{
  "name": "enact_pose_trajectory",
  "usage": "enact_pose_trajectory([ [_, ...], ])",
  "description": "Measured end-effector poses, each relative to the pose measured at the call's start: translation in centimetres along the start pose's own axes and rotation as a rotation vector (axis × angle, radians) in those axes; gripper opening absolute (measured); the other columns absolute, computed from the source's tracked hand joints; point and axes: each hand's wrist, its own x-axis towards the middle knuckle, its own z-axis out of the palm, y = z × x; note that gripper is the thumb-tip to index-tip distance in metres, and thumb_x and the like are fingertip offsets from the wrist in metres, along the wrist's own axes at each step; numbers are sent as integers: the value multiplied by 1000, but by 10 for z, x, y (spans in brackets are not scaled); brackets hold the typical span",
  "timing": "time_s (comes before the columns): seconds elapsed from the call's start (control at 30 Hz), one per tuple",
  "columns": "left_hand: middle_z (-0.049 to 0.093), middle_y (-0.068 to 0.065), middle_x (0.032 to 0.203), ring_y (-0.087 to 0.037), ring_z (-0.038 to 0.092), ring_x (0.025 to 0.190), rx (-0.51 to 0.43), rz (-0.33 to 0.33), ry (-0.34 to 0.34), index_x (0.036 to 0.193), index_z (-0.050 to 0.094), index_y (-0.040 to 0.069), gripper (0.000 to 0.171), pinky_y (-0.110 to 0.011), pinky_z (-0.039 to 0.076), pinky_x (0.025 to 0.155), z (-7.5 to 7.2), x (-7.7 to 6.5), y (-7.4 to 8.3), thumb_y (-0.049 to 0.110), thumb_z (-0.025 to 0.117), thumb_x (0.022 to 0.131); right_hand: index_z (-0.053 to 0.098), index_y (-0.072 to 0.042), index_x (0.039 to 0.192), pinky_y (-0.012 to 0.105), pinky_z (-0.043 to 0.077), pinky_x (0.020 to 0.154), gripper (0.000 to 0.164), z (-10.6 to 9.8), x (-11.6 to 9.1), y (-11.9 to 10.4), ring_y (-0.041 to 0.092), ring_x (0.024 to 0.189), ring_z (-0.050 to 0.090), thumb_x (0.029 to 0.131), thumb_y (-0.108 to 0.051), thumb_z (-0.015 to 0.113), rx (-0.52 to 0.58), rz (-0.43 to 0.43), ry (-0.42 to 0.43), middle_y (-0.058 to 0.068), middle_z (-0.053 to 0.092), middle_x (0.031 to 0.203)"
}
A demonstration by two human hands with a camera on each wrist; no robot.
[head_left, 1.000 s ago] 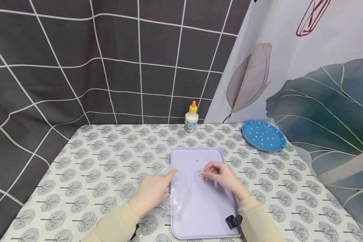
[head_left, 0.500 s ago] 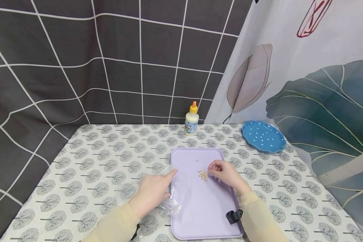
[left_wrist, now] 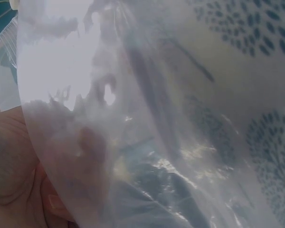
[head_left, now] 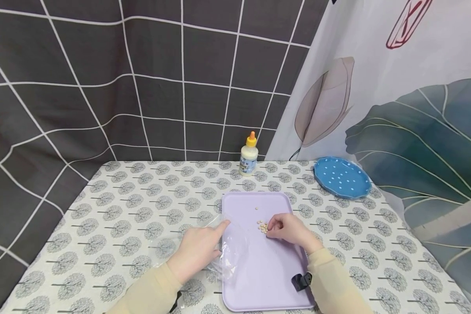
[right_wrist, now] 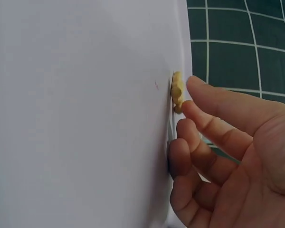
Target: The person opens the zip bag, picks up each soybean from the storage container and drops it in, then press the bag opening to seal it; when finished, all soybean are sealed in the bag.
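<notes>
A loose group of small, round, pale yellow beans [head_left: 262, 226] lies on the lilac tray [head_left: 267, 270]. One more bean [head_left: 257, 208] sits apart, nearer the tray's far edge. My right hand [head_left: 288, 229] is at the group's right side; in the right wrist view the thumb [right_wrist: 218, 102] and index fingertip stand slightly apart right by the beans, nothing seen between them. A clear plastic bag [head_left: 232, 257] overlaps the tray's left edge, held by my left hand [head_left: 198, 248], index finger extended. In the left wrist view the bag covers part of the curled fingers.
A glue bottle [head_left: 248, 156] with a yellow cap and orange tip stands behind the tray. A blue plate with white dots [head_left: 343, 177] is at the back right. The tree-print tablecloth [head_left: 141, 209] ends at the dark checked curtain [head_left: 153, 78].
My right hand first drew back to the right from the beans, then returned to their right side, a little lower. The left hand and the bag stay in place.
</notes>
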Motion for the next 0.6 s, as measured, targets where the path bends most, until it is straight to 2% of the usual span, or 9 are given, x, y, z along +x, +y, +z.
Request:
enact_pose_trajectory([
  [0.37,60,7,65,-9,52,53,-4,8,6,134,52,13,75,-23,40,49,0,0,0,34,82,68,64,-13,74,27,39,58,16,7,0,-5,12,58,46,71,-13,80,-86,25,25,-3,50,62],
  [0.6,59,6,65,-9,52,53,13,15,11,134,51,13,76,-23,40,48,1,-1,0,35,82,68,64,-14,74,26,40,59,13,7,0,-3,11,60,47,74,-11,77,-83,13,28,-3,52,64],
])
